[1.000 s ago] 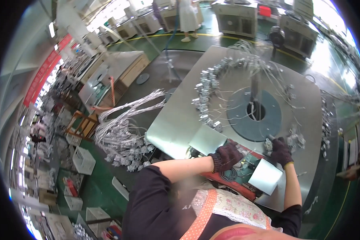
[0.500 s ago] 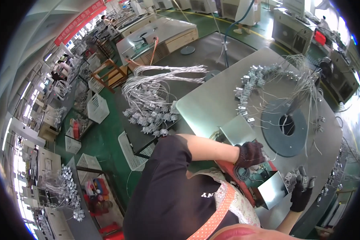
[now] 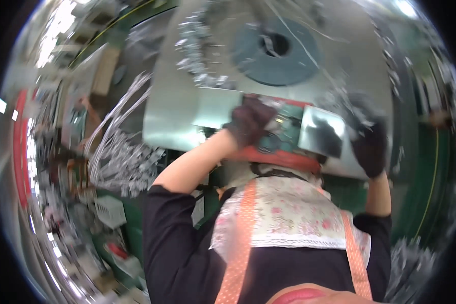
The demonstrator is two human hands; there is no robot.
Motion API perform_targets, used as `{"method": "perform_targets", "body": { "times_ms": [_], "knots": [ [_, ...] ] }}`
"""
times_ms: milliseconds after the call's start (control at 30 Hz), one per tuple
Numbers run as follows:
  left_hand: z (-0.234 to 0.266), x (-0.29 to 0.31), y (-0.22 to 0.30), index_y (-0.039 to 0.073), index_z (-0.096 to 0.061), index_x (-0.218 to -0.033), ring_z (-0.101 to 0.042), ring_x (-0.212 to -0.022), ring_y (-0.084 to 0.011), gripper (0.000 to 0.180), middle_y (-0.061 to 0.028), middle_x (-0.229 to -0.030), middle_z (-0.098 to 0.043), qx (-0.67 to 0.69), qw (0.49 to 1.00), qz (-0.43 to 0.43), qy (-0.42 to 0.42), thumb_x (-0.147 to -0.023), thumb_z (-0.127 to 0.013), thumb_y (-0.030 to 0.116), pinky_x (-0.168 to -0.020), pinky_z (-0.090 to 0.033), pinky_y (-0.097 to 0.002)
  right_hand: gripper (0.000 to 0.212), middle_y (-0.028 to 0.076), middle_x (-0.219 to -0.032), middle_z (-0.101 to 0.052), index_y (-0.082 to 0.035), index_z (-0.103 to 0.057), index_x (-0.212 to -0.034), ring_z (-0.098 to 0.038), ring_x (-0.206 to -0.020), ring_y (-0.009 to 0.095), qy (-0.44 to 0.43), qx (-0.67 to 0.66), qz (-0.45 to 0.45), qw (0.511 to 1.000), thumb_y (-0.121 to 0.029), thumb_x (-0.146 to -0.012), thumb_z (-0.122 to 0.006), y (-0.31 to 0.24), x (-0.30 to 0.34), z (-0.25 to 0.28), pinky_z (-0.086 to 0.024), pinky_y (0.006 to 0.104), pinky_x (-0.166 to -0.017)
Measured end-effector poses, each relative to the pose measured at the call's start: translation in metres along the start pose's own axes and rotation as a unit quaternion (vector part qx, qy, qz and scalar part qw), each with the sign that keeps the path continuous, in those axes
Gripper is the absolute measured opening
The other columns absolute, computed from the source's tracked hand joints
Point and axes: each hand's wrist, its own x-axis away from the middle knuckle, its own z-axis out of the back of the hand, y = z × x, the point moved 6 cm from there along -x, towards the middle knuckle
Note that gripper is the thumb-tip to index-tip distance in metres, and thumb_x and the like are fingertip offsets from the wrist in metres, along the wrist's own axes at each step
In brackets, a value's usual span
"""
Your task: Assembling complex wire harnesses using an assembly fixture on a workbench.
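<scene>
My left hand point(image 3: 252, 120), in a dark glove, is over the left end of a red-edged work fixture point(image 3: 281, 158) with a green inside. Its fingers are curled closed, and a small pale shape shows at the fingertips, too blurred to name. To the right, my right hand point(image 3: 370, 147), also gloved, is smeared by motion beside the fixture. Grey parts with thin wires point(image 3: 345, 99) lie near its fingers, and whether it grips any cannot be told. Shiny metal plates flank the fixture, a left plate point(image 3: 218, 105) and a right plate point(image 3: 320, 130).
A grey round disc point(image 3: 245, 63) with a centre hole lies on the metal table point(image 3: 162, 119) beyond the fixture. Grey wired connectors point(image 3: 190, 61) form an arc left of it. More connectors with pale wires point(image 3: 124, 164) are heaped at left, near a white basket point(image 3: 110, 212).
The view has swung round and blurred, bringing fixture and apron to the middle. My left hand is still at the fixture's left part; my right hand is still on its right side.
</scene>
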Motion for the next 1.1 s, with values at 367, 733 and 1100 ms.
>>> {"method": "perform_targets", "body": {
  "times_ms": [367,733,1100],
  "knots": [
    [0.031,-0.018,0.021,0.002,-0.060,-0.134,-0.061,-0.127,-0.0365,0.055,-0.0195,-0.132,-0.066,0.018,0.999,0.006,-0.038,-0.092,-0.068,0.036,-0.113,-0.041,-0.0499,0.091,0.018,-0.125,-0.066,-0.004,-0.033,-0.158,-0.071,-0.105,0.029,-0.119,-0.535,-0.263,0.794,-0.035,-0.085,-0.079,0.023,0.026,-0.015,-0.058,0.0386,-0.090],
    [0.017,-0.016,0.011,0.002,-0.062,-0.128,-0.061,-0.124,-0.0380,0.053,-0.0224,-0.128,-0.067,-0.025,0.998,0.007,-0.057,-0.089,-0.071,0.036,-0.110,-0.042,-0.0510,0.045,0.009,-0.136,-0.061,-0.004,-0.055,-0.141,-0.066,-0.116,0.023,-0.132,-0.614,-0.288,0.723,-0.024,-0.101,-0.064,0.011,0.003,-0.073,-0.061,0.0427,-0.090],
    [0.002,-0.009,0.002,0.024,-0.071,-0.125,-0.063,-0.123,-0.0312,0.037,-0.0056,-0.130,-0.069,-0.031,0.998,-0.051,-0.025,-0.092,-0.066,0.040,-0.106,-0.044,-0.0480,0.087,0.022,-0.138,-0.058,0.000,-0.034,-0.155,-0.062,-0.126,0.036,-0.159,-0.678,-0.202,0.688,-0.051,-0.094,-0.069,-0.030,0.004,-0.068,-0.053,0.0516,-0.105]
  ]
}}
